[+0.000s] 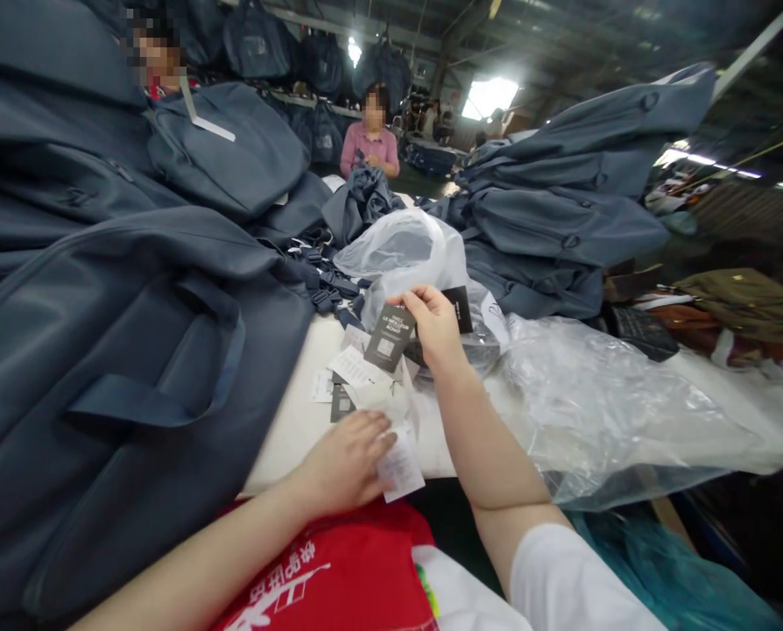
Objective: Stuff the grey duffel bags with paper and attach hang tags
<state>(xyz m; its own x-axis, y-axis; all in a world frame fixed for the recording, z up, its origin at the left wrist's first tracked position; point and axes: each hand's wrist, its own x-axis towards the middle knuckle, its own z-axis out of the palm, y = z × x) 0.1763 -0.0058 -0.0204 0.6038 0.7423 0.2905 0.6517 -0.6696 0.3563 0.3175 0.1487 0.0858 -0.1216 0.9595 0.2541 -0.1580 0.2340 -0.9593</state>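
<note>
My right hand (436, 326) is raised over the white table (290, 421) and pinches a dark hang tag (390, 336) with white print; another dark tag (460, 307) shows just behind the fingers. My left hand (347, 460) rests near the table's front edge, fingers closed on a white paper label (401, 463). Between the hands lie loose white and dark tags (352, 375). A clear plastic bag (405, 252) stands just beyond my right hand.
A big pile of dark blue-grey bags (122, 333) fills the left side, and more are stacked at the back right (562, 219). Crumpled clear plastic sheeting (615, 412) covers the table's right part. A person in a pink top (370, 145) works across the table; another sits at far left.
</note>
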